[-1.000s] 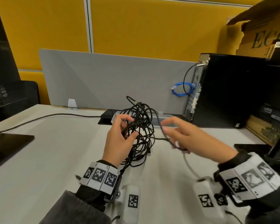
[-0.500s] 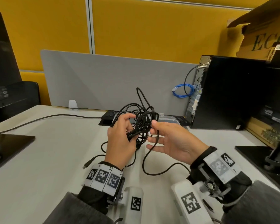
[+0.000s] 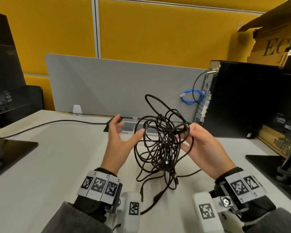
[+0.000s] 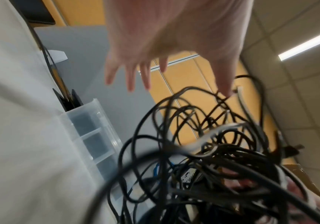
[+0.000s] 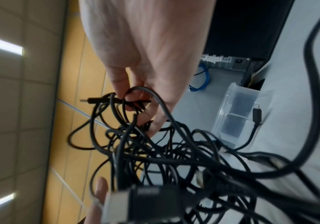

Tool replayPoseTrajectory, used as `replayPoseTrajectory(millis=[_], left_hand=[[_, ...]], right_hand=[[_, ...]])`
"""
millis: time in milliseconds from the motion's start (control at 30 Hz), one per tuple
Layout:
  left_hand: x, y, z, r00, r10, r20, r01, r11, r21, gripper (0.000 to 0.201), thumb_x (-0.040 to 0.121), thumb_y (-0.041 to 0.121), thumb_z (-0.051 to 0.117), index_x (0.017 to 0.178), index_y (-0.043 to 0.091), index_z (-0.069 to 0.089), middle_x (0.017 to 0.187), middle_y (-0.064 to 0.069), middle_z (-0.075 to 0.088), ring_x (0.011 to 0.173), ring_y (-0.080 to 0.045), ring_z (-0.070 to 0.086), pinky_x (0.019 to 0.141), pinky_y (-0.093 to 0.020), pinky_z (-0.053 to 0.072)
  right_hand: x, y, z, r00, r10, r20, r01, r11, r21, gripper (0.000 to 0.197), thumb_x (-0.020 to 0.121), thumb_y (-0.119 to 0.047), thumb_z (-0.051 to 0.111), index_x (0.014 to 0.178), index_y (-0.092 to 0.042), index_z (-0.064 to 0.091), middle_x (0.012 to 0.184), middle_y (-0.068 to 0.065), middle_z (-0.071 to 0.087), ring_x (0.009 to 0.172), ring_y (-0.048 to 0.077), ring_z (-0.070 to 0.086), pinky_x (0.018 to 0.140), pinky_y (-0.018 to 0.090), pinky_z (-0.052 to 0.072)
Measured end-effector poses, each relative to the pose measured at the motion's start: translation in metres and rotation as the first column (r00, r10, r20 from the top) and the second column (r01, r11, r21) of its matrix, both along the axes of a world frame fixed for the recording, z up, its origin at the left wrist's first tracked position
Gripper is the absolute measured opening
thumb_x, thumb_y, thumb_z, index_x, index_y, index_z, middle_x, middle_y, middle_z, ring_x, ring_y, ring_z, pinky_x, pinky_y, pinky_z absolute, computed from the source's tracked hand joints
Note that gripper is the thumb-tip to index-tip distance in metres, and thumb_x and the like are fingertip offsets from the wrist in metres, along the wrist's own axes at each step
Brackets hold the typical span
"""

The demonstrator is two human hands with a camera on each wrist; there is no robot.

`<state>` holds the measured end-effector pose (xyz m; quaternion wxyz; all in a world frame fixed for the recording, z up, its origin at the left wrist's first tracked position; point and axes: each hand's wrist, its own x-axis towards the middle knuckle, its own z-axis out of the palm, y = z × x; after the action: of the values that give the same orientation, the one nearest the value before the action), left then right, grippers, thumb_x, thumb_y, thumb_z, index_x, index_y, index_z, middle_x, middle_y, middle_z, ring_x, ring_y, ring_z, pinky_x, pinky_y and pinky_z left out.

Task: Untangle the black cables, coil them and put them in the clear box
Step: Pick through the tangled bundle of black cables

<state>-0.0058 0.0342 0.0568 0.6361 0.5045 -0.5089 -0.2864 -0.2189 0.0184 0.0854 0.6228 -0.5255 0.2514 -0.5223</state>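
Note:
A tangled bundle of black cables [image 3: 160, 145] hangs above the white desk [image 3: 49, 157], its loose ends trailing onto the desk near my wrists. My right hand [image 3: 191, 132] pinches several strands at the bundle's upper right; the right wrist view shows the fingers [image 5: 134, 97] curled round the cables [image 5: 155, 151]. My left hand [image 3: 123, 132] is spread with straight fingers just left of the bundle, the thumb tip next to a strand. The left wrist view shows the splayed fingers [image 4: 132, 75] above the cables [image 4: 212, 151]. The clear box [image 3: 129, 126] lies behind the hands.
A grey divider panel [image 3: 116, 88] stands at the desk's back edge. A black computer tower [image 3: 242, 98] with a blue cable [image 3: 190, 98] stands at the right, cardboard boxes behind it. Monitor bases [image 3: 12, 148] sit at both sides. A black cord [image 3: 49, 124] runs across the left.
My left hand has let go of the bundle and spread out to the left. My right hand has taken hold of the strands and lifted the bundle, which now hangs from it.

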Motion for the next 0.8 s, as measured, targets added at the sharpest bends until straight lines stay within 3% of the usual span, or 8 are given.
replayPoseTrajectory(millis=[100, 167, 267, 367, 433, 567, 667, 800], left_hand=[[-0.006, -0.002, -0.007, 0.938, -0.341, -0.066, 0.347, 0.925, 0.156, 0.105, 0.055, 0.052, 0.081, 0.141, 0.039, 0.023, 0.135, 0.002, 0.05, 0.128, -0.012, 0.043, 0.105, -0.03, 0.029], [-0.009, -0.003, -0.011, 0.898, -0.434, -0.076, 0.441, 0.886, 0.143, 0.085, 0.059, 0.035, 0.082, 0.134, 0.027, 0.043, 0.118, -0.005, 0.065, 0.113, -0.014, 0.059, 0.1, -0.032, 0.04], [-0.018, 0.002, -0.007, 0.915, -0.389, -0.109, 0.399, 0.913, 0.087, 0.041, 0.074, 0.016, 0.074, 0.112, 0.009, 0.062, 0.1, -0.01, 0.07, 0.092, -0.017, 0.067, 0.081, -0.03, 0.051], [-0.024, 0.006, -0.001, 0.905, -0.369, -0.209, 0.384, 0.923, 0.03, 0.013, 0.087, 0.02, 0.062, 0.098, 0.014, 0.064, 0.097, -0.003, 0.07, 0.089, -0.019, 0.069, 0.069, -0.029, 0.056], [-0.025, 0.006, -0.001, 0.908, -0.362, -0.21, 0.372, 0.928, 0.008, 0.013, 0.09, 0.025, 0.052, 0.099, 0.022, 0.062, 0.099, 0.003, 0.069, 0.091, -0.021, 0.069, 0.069, -0.035, 0.058], [-0.029, 0.006, -0.002, 0.896, -0.408, -0.177, 0.411, 0.911, -0.019, 0.021, 0.089, 0.038, 0.046, 0.104, 0.03, 0.058, 0.113, 0.001, 0.066, 0.098, -0.024, 0.066, 0.082, -0.046, 0.056], [-0.029, 0.006, -0.002, 0.909, -0.396, -0.131, 0.392, 0.918, -0.051, 0.014, 0.095, 0.028, 0.045, 0.1, 0.034, 0.057, 0.104, 0.006, 0.068, 0.089, -0.016, 0.068, 0.077, -0.038, 0.058], [-0.026, 0.005, -0.005, 0.932, -0.344, -0.116, 0.331, 0.936, -0.119, 0.013, 0.092, 0.021, 0.051, 0.099, 0.029, 0.059, 0.098, 0.003, 0.069, 0.091, -0.019, 0.067, 0.076, -0.036, 0.057]], right_hand=[[-0.002, 0.003, 0.002, 0.997, 0.033, 0.064, -0.031, 0.999, -0.035, 0.007, 0.082, -0.013, 0.049, 0.083, -0.007, 0.051, 0.085, 0.003, 0.066, 0.088, 0.015, 0.064, 0.092, 0.04, 0.049], [-0.001, 0.004, 0.0, 0.991, 0.11, 0.077, -0.105, 0.992, -0.064, 0.017, 0.079, -0.018, 0.058, 0.088, -0.005, 0.051, 0.09, 0.006, 0.065, 0.094, 0.019, 0.063, 0.096, 0.043, 0.047], [0.002, 0.005, -0.005, 0.996, 0.083, -0.037, -0.087, 0.991, -0.103, 0.011, 0.088, -0.012, 0.052, 0.095, -0.005, 0.05, 0.107, 0.012, 0.062, 0.106, 0.028, 0.06, 0.092, 0.035, 0.052], [-0.001, 0.005, -0.006, 0.982, -0.031, -0.188, -0.005, 0.982, -0.188, 0.01, 0.093, -0.006, 0.046, 0.084, -0.005, 0.048, 0.117, 0.009, 0.062, 0.1, 0.021, 0.064, 0.082, 0.032, 0.054], [-0.006, 0.004, -0.005, 0.936, -0.154, -0.315, 0.072, 0.964, -0.257, 0.011, 0.093, -0.011, 0.051, 0.084, -0.006, 0.052, 0.109, 0.006, 0.063, 0.082, 0.016, 0.065, 0.071, 0.03, 0.054], [-0.009, 0.006, 0.0, 0.798, -0.402, -0.449, 0.18, 0.87, -0.458, 0.012, 0.086, -0.02, 0.063, 0.08, -0.009, 0.062, 0.062, -0.005, 0.055, 0.052, 0.009, 0.048, 0.058, 0.02, 0.044], [-0.002, 0.009, 0.004, 0.73, -0.514, -0.45, 0.213, 0.798, -0.564, 0.012, 0.077, -0.029, 0.067, 0.074, -0.017, 0.068, 0.058, -0.011, 0.057, 0.052, 0.003, 0.047, 0.051, 0.012, 0.039], [0.006, 0.01, 0.008, 0.634, -0.579, -0.513, 0.182, 0.756, -0.629, 0.008, 0.077, -0.028, 0.071, 0.07, -0.023, 0.07, 0.064, -0.005, 0.061, 0.054, 0.005, 0.044, 0.053, 0.015, 0.038]])
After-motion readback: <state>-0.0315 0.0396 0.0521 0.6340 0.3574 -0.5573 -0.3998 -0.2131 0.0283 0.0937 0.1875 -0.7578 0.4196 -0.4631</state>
